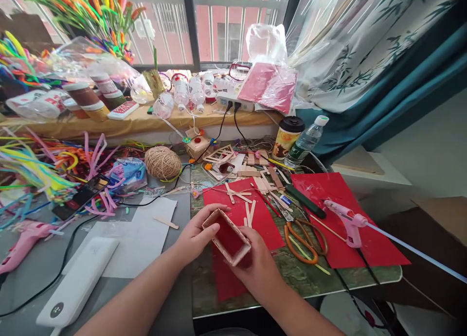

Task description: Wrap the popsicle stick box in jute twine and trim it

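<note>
A small open wooden box (236, 251) made of craft sticks is tilted between my two hands, its red inside facing up toward me. My left hand (199, 234) grips its left end, thumb over the rim. Around the right side wraps my right hand (257, 258), its fingers partly hidden. Beneath lies a sheet of red paper (268, 229). Several loose craft sticks (237, 194) rest on that paper beyond the box. To the right sit scissors with orange handles (304, 248).
A pink glue gun (346, 219) lies on another red sheet (383, 248) at right. Behind stand a water bottle (306, 139) and a paper cup (286, 139). A ball of twine (163, 163), a white power bank (78, 280) and pipe cleaners (36, 166) occupy the left.
</note>
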A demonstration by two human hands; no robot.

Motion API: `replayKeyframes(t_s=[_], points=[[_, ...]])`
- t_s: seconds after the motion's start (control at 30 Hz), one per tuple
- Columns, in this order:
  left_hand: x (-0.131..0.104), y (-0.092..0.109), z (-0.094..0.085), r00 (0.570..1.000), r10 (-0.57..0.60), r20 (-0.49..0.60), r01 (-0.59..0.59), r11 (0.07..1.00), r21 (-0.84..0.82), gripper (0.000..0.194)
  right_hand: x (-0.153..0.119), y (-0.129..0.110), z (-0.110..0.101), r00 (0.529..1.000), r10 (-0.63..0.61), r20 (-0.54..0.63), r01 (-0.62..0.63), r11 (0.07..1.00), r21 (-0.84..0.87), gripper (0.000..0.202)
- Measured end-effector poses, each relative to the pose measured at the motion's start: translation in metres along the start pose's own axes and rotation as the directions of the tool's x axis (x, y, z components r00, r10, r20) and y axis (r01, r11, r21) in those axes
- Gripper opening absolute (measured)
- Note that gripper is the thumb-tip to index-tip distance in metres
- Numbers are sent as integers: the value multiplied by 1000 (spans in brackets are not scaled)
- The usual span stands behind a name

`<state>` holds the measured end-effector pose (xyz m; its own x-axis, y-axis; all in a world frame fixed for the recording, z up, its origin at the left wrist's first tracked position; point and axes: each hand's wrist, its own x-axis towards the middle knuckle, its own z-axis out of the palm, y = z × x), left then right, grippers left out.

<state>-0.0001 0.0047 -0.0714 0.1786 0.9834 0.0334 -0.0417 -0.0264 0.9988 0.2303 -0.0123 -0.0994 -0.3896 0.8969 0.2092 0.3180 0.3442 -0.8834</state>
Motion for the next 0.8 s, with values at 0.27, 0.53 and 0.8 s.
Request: replayKeyframes(t_s=[0.27,0.53,0.8], points=[[9,-10,4,999,15,-38,-15,1000,9,57,-4,13,-7,1000,-18,-8,18,999,-30,95],[-3,-10,-19,983,185,20,-186,972,147,83,-4,1,-25,987,-153,-52,158,982,107,78],[26,17,-10,983,-29,-181,22,999,-40,40,57,-35,-43,982,-106,155,100,994,49,57]])
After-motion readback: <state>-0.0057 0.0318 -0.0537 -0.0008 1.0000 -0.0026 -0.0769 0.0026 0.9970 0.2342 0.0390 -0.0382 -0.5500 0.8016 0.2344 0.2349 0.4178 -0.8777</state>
